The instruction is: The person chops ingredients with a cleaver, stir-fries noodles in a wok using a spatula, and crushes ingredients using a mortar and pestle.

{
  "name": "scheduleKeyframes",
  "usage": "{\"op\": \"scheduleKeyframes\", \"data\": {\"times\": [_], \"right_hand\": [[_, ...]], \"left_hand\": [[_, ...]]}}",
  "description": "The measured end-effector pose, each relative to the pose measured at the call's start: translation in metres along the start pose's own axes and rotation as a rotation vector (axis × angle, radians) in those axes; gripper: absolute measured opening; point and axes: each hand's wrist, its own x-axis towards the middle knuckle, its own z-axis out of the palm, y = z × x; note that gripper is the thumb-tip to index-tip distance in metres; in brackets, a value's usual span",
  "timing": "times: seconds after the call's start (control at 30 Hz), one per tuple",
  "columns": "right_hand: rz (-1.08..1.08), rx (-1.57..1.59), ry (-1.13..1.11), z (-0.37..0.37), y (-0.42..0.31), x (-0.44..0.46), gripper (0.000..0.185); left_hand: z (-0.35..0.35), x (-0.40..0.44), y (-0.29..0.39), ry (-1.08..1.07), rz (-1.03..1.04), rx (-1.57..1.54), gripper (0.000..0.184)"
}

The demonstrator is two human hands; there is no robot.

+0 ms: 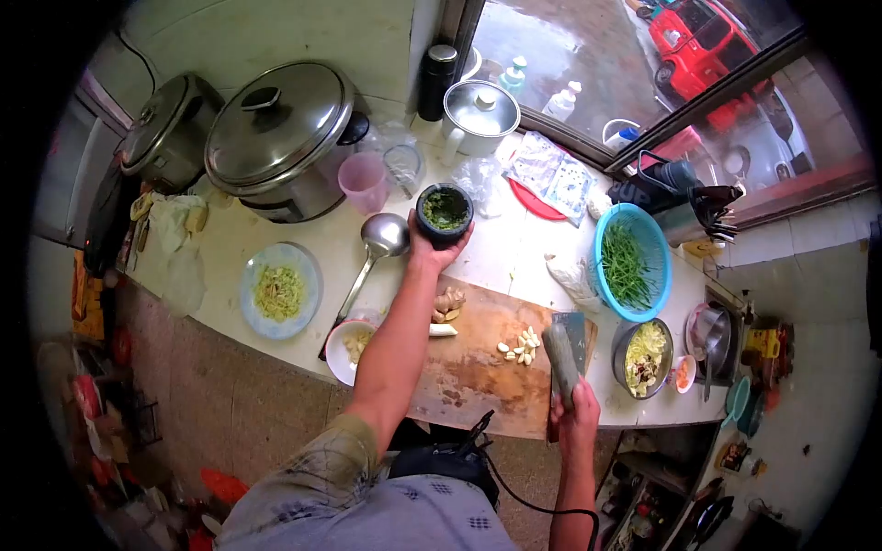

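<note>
My left hand (pixel 439 250) reaches forward and wraps round a dark stone mortar (pixel 445 209) with green mash inside. In my right hand (pixel 577 413) is a thick grey pestle (pixel 561 354), gripped by its lower end. It lies over a cleaver (pixel 573 329) at the right side of the wooden cutting board (pixel 487 386); the cleaver's handle is partly hidden. Peeled garlic cloves (pixel 522 347) are left of the pestle. Near my left forearm, a piece of ginger (pixel 449 301) sits on the board. A metal ladle (pixel 385 236) rests beside the mortar.
A plate of shredded vegetable (pixel 312 275) and a white bowl (pixel 340 369) stand left. Behind are a large steel cooker (pixel 266 138), a pink cup (pixel 364 188) and a lidded pot (pixel 478 138). Right are a blue basket (pixel 668 266) of greens and a metal bowl (pixel 619 372).
</note>
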Motion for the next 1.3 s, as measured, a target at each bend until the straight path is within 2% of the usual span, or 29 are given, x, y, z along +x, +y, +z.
{"op": "scheduleKeyframes", "data": {"times": [0.1,0.23,0.3,0.33,0.37,0.4,0.43,0.47,0.53,0.57,0.6,0.63,0.67,0.7,0.77,0.93,1.0,1.03,1.1,1.13,1.2,1.27,1.3], "right_hand": [[0.002,0.014,-0.092,0.025,0.003,0.057,0.043],[0.020,-0.125,-0.206,0.068,0.011,0.138,0.045],[-0.029,-0.258,-0.229,0.089,0.017,0.175,0.047],[-0.071,-0.350,-0.235,0.093,0.027,0.195,0.048],[-0.066,-0.344,-0.236,0.096,0.034,0.214,0.048],[-0.217,-0.446,-0.253,0.099,0.040,0.232,0.050],[-0.364,-0.547,-0.268,0.101,0.046,0.245,0.052],[-0.354,-0.540,-0.273,0.103,0.051,0.254,0.052],[-0.405,-0.673,-0.246,0.106,0.056,0.272,0.054],[-0.401,-0.693,-0.236,0.108,0.060,0.281,0.054],[-0.569,-0.695,-0.252,0.107,0.070,0.294,0.053],[-0.585,-0.759,-0.250,0.109,0.068,0.299,0.053],[-0.605,-0.822,-0.247,0.112,0.065,0.298,0.052],[-0.723,-0.869,-0.207,0.115,0.062,0.293,0.052],[-0.742,-0.940,-0.201,0.120,0.054,0.288,0.052],[-0.840,-1.098,-0.131,0.122,0.047,0.273,0.050],[-0.858,-1.089,-0.098,0.119,0.045,0.274,0.050],[-0.877,-1.082,-0.071,0.117,0.045,0.272,0.051],[-0.961,-0.985,0.068,0.110,0.031,0.252,0.047],[-1.010,-0.931,0.135,0.104,0.018,0.236,0.044],[-0.844,-0.655,0.105,0.078,-0.003,0.177,0.034],[-0.775,-0.667,0.162,0.031,0.002,0.117,0.023],[-0.532,-0.618,0.197,0.005,0.011,0.084,0.031]], "left_hand": [[0.002,-0.001,0.007,-0.042,-0.026,0.013,0.076],[0.010,-0.010,0.007,0.011,-0.011,0.000,0.065],[0.009,-0.022,0.001,-0.036,0.120,0.117,0.060],[0.014,-0.038,0.000,-0.028,0.119,0.121,0.060],[0.027,-0.062,0.001,0.113,0.016,0.051,0.061],[0.040,-0.088,-0.001,0.252,-0.083,-0.021,0.062],[0.048,-0.119,-0.007,0.168,-0.003,0.166,0.064],[0.048,-0.153,-0.014,0.085,0.077,0.354,0.067],[0.029,-0.207,-0.017,0.052,0.167,0.538,0.061],[0.014,-0.230,-0.015,0.110,0.165,0.598,0.058],[-0.003,-0.253,-0.013,0.174,0.161,0.658,0.055],[-0.024,-0.272,-0.012,0.238,0.175,0.661,0.051],[-0.041,-0.288,-0.013,0.300,0.189,0.664,0.048],[-0.051,-0.303,-0.014,0.307,0.195,0.670,0.048],[-0.068,-0.327,-0.019,0.435,0.183,0.757,0.042],[-0.087,-0.341,-0.031,0.396,0.184,0.780,0.035],[-0.076,-0.329,-0.039,0.378,0.179,0.982,0.036],[-0.075,-0.322,-0.037,0.378,0.170,0.985,0.036],[-0.076,-0.308,-0.030,0.346,0.185,1.347,0.036],[-0.078,-0.302,-0.024,0.338,0.177,1.356,0.036],[-0.081,-0.293,-0.011,0.262,0.396,1.691,0.033],[-0.075,-0.289,0.005,0.235,0.605,1.851,0.028],[-0.070,-0.288,0.009,0.266,0.650,1.810,0.021]]}}
